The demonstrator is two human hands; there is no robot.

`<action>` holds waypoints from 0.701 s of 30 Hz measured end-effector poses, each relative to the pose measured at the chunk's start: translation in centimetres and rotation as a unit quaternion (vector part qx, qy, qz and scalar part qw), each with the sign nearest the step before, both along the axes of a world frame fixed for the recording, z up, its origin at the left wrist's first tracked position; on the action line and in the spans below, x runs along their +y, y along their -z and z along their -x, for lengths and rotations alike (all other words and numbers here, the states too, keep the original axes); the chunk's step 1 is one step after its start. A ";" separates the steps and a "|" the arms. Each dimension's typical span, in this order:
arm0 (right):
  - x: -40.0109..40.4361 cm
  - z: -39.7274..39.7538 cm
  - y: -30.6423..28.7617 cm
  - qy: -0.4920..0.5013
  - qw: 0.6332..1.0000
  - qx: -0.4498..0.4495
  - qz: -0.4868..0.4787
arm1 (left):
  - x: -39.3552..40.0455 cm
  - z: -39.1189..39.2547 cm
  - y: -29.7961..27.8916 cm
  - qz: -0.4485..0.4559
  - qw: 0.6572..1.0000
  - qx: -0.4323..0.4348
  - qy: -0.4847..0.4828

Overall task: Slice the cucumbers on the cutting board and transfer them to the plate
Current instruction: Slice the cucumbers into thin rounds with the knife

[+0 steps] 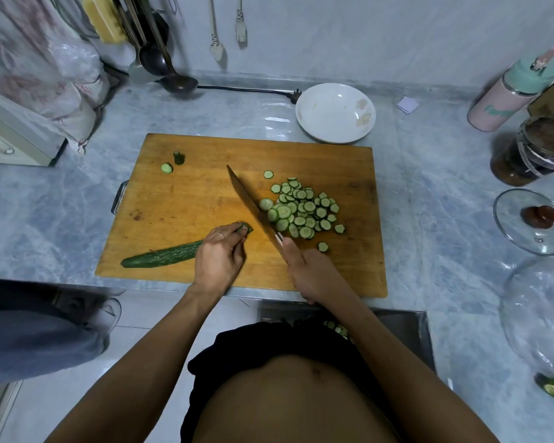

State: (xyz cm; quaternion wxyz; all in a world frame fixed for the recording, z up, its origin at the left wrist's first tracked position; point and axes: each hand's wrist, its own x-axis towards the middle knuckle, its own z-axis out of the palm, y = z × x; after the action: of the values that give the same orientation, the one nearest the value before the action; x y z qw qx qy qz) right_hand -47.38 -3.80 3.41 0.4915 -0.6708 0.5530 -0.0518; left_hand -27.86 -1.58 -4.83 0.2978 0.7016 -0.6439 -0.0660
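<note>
Hands apart at mid-frame: left hand (219, 257) curls over the cucumber (160, 258), right hand (314, 276) grips the knife (253, 209), slices (301, 209) piled right of its blade.

Left hand (218, 254) on cucumber (160, 256), right hand (314, 276) gripping knife (251, 206).

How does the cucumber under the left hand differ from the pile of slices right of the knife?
The cucumber is one long uncut piece with dark skin showing; the pile of slices is many thin rounds showing pale flesh. The left hand holds the cucumber down; nothing holds the pile of slices. Both lie on the cutting board, none on the plate.
</note>
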 end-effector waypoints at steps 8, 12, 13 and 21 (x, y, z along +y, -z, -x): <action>-1.0 1.6 -0.6 0.025 1.000 0.015 -0.008 | -0.1 0.3 -0.2 0.012 1.000 0.020 -0.010; -0.3 1.2 -1.3 -0.012 1.000 0.013 -0.004 | -0.3 0.4 -0.2 0.011 1.000 0.013 -0.008; -0.1 1.0 -1.4 -0.020 1.000 0.012 0.000 | -0.4 0.5 -0.2 0.010 1.000 0.012 -0.008; 0.4 0.7 -2.5 -0.046 0.999 -0.004 0.024 | -0.9 0.7 -0.1 0.001 1.000 0.003 0.001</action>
State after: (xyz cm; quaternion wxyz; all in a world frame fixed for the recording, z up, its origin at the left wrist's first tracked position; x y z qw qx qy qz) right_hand -48.06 -3.35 5.86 0.4791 -0.7069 0.5184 -0.0456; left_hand -28.54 -2.52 -4.73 0.2999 0.7006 -0.6439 -0.0676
